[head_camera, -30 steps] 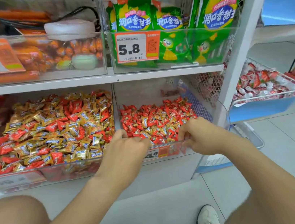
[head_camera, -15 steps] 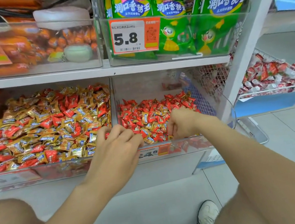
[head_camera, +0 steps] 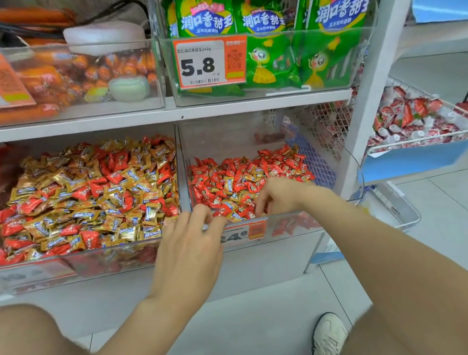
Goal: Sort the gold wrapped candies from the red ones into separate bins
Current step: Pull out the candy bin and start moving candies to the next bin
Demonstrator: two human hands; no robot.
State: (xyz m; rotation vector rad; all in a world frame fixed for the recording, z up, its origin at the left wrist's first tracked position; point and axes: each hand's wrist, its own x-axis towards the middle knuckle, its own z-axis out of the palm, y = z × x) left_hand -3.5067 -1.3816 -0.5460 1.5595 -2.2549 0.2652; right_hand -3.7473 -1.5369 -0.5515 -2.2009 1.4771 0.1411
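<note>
Price tag (head_camera: 212, 61) on upper clear bin (head_camera: 332, 76): "5.8". Green bags (head_camera: 340, 2): "润口香甜王". Lower bin (head_camera: 293, 224) tag (head_camera: 242, 233): "24.8".

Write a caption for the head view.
Left hand and right hand reach the clear plastic bin of mostly red wrapped candies, beside a bin of mixed gold and red.

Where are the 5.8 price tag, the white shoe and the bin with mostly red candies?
5.8 price tag (head_camera: 210, 61), head view, on the big printed number.
white shoe (head_camera: 329, 341), head view, on the shoe's top.
red candy bin (head_camera: 288, 227), head view, on its clear front wall.
</note>
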